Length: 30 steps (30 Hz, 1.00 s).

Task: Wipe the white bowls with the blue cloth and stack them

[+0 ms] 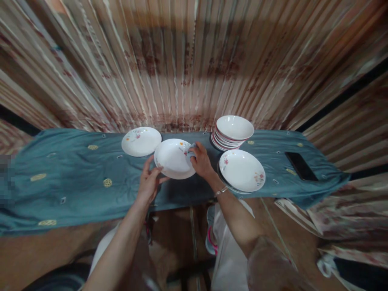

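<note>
A white plate with a small flower print (174, 161) is tilted up over the middle of the cloth. My left hand (149, 178) grips its lower left rim, thumb on the face and fingers beneath. Bunched in my right hand (200, 159) is a light grey-blue cloth (191, 150), pressed against the plate's right side near the rim. To the left lies another flowered plate (141, 141). Right of my right hand is a flowered plate (242, 170) resting on at least one more.
Behind that stands a pile of white bowls with red rims (235, 128). A black phone (301, 166) lies at the right. The narrow table has a teal tablecloth (81, 178). A pleated curtain (182, 60) hangs directly behind it.
</note>
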Each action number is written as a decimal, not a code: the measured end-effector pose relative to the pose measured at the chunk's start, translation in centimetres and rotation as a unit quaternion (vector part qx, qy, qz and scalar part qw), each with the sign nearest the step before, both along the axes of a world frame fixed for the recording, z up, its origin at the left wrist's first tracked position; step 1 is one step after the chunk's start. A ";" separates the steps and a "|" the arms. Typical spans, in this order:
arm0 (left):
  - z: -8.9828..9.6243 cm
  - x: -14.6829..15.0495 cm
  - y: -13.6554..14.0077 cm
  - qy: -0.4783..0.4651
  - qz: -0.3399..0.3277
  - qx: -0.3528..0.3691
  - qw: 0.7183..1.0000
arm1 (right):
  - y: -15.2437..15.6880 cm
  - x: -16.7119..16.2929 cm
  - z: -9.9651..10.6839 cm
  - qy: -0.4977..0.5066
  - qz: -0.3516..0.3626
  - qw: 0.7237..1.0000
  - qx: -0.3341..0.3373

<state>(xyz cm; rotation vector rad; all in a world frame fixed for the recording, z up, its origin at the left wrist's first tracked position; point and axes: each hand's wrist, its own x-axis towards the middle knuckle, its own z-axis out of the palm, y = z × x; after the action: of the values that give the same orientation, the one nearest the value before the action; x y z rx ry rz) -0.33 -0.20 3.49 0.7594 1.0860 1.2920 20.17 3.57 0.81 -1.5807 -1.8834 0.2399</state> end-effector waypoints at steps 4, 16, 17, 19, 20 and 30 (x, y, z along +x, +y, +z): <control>0.4 0.1 -0.1 -0.023 0.000 -0.005 1.000 | -0.1 0.3 1.0 0.060 -0.023 0.998 0.016; 0.6 2.5 0.0 -0.119 -0.066 -0.012 0.991 | -2.5 3.4 7.0 0.096 -0.095 0.988 0.073; 0.5 2.9 0.0 -0.130 -0.073 -0.013 0.989 | -2.8 3.8 7.5 0.108 -0.099 0.985 0.090; 0.5 3.5 -0.2 -0.151 -0.089 -0.014 0.984 | -3.8 4.9 8.5 0.141 -0.117 0.975 0.129; 0.5 3.9 -0.3 -0.160 -0.097 -0.015 0.982 | -4.5 5.6 9.0 0.155 -0.128 0.969 0.144; -0.1 8.4 -1.3 -0.180 -0.165 -0.055 0.968 | -13.0 13.6 9.7 0.045 -0.199 0.979 0.014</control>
<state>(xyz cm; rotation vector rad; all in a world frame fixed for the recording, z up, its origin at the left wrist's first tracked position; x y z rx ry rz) 8.10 -1.45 3.35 0.5652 0.6960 1.0250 33.75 -9.40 10.52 -1.8525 -1.4578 0.1062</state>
